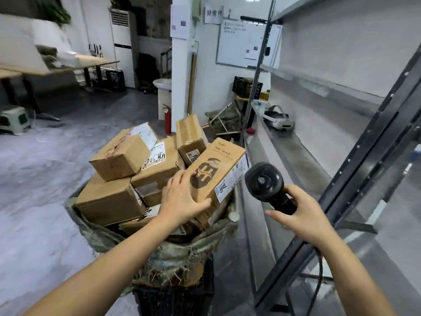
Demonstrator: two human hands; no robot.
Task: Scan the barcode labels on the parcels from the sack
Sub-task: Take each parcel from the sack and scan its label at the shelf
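A worn green woven sack (173,254) stands open in front of me, heaped with several brown cardboard parcels (118,156). My left hand (182,197) grips the near end of a long brown parcel with a dark logo (216,169); that parcel is tilted, and its white barcode label (232,179) faces right. My right hand (305,215) holds a black handheld barcode scanner (265,181) by its handle. The scanner's head sits just right of the label, close to it. A black cable runs down from my right wrist.
A grey metal shelving rack (341,137) fills the right side, with a white headset (279,119) on one shelf. The sack rests on a black crate (173,299). A red fire extinguisher (168,120) stands by a white pillar behind. Tables and a green stool are far left.
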